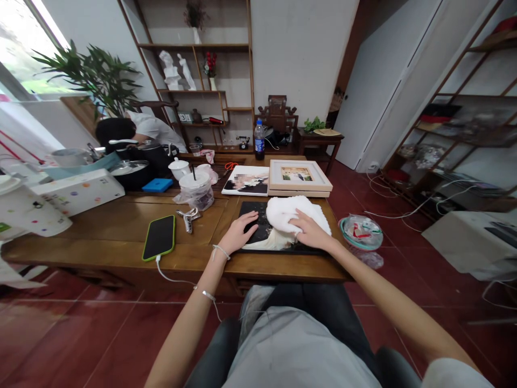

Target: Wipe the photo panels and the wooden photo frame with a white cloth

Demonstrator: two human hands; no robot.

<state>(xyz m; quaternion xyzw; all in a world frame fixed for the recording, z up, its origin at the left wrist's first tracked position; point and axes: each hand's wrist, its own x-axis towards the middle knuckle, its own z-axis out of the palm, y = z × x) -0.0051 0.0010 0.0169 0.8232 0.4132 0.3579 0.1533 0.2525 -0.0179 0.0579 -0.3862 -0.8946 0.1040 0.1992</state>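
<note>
A dark photo panel (262, 230) with a pale, dress-like shape lies flat at the table's front edge. My left hand (239, 233) rests on its left end, fingers stretched out and holding nothing. A folded white towel (297, 209) covers much of the panel's right half. On the towel's near side, my right hand (310, 230) grips it with bent fingers, pressing it against the panel. The towel and hand hide part of the panel's picture. Just behind lie a framed photo (278, 180) in a pale frame and an unframed photo print (247, 186).
A charging phone (159, 238) lies left on the wooden table (202, 258), its cable hanging over the edge. Nearby stand a lidded plastic cup (195, 188), a blue box (157, 185) and a bottle (259, 141). Another person (151, 129) leans behind the table's far left. A basin (361, 233) sits right.
</note>
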